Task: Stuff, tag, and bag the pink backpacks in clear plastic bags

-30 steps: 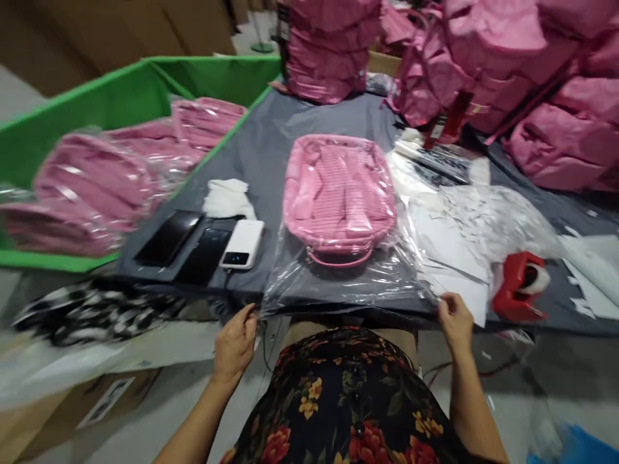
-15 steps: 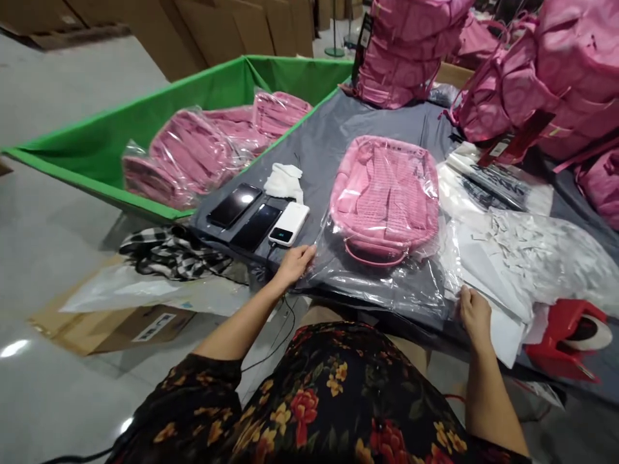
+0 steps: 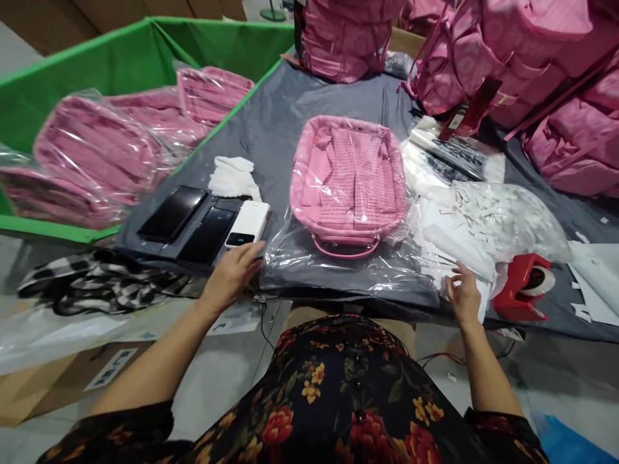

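In the head view, with twelve o'clock straight ahead of the person in a black flowered shirt, a pink, rounded-rectangular fabric bag lay flat at twelve on a table covered in dark grey cloth. It sat inside a clear, shiny plastic sleeve, whose loose end spread towards six. To my eye the bag's long axis ran from twelve to six, its handle at the near end.

The left hand was beside the sleeve's left edge, fingers together and slightly bent; from there the bag lay towards two o'clock. The right hand was loosely curled by the sleeve's near right corner, with the bag towards ten. I couldn't tell whether either had hold of the film. The left seemed slightly nearer the bag.

A white, block-shaped power bank lay just beyond the left hand; a red plastic tape dispenser stood at about three o'clock from the right.
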`<state>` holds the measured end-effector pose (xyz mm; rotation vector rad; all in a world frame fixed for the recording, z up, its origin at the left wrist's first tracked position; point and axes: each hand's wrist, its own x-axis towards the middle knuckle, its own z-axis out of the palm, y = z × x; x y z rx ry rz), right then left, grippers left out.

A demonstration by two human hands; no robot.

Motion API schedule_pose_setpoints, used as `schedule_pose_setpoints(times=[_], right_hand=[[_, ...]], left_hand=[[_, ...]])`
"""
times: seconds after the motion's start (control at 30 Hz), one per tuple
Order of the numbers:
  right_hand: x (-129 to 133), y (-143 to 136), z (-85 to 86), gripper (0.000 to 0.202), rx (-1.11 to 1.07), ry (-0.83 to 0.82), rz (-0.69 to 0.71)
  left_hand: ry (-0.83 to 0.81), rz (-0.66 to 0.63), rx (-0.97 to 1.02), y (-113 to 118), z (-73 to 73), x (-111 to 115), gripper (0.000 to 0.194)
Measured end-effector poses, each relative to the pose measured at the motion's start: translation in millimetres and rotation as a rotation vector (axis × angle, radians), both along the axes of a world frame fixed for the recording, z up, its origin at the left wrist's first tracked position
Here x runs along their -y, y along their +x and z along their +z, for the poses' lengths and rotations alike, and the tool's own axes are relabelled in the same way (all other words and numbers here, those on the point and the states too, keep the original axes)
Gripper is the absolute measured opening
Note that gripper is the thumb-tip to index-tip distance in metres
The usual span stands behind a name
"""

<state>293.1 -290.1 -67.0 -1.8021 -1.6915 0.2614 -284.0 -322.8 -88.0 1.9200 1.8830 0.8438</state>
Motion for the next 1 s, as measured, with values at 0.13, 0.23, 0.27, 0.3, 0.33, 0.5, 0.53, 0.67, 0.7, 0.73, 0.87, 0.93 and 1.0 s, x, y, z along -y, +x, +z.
schedule_pose_setpoints(times=[0.13, 0.23, 0.27, 0.3, 0.33, 0.5, 0.53, 0.67, 0.7, 0.73, 0.87, 0.93, 1.0], right_hand=[[10, 4, 5.5, 0.027, 0.246, 0.052, 0.270], [2, 1, 14.3, 0.031, 0.046, 0.009, 0.342], [-3, -1, 17.1, 0.035, -0.057, -0.013, 0.327], [-7, -4, 19.4, 0.037, -0.161, -0.030, 0.302], [-11, -9, 20.8, 0.040, -0.259, -0.030, 0.266], [-38, -56, 14.9, 0.051, -0.589, 0.280, -0.007], [-44, -66, 12.9, 0.052, -0.595, 0.344, -0.079], [-69, -87, 7.7, 0.057, -0.364, 0.346, -0.249], [-74, -88, 6.7, 0.059, -0.308, 0.299, -0.243], [-78, -88, 5.6, 0.061, -0.277, 0.251, -0.233], [-84, -84, 0.9, 0.065, -0.320, 0.135, -0.194], [-83, -83, 0.5, 0.064, -0.364, 0.128, -0.185], [-82, -83, 2.3, 0.063, -0.407, 0.135, -0.181]], left_hand=[[0.019, -0.332, -0.172, -3, 3.0, 15, 0.038], [0.027, -0.311, -0.055, 3, 5.9, 14, 0.041], [0.026, -0.278, 0.014, 5, 7.4, 12, 0.041], [0.023, -0.241, 0.090, 8, 9.0, 10, 0.042], [0.022, -0.202, 0.164, 11, 10.9, 8, 0.043], [0.087, 0.033, 0.468, 37, 17.3, -1, 0.046], [0.080, 0.092, 0.539, 42, 16.9, -4, 0.046], [0.012, 0.302, 0.767, 49, 9.8, -26, 0.040], [-0.027, 0.317, 0.794, 48, 7.8, -32, 0.039], [-0.073, 0.317, 0.802, 46, 6.5, -37, 0.038], [0.027, 0.316, 0.506, 46, 14.6, -48, 0.044], [0.244, 0.281, 0.225, 57, 26.9, -50, 0.050], [0.383, 0.128, -0.007, 76, 40.3, -55, 0.056]])
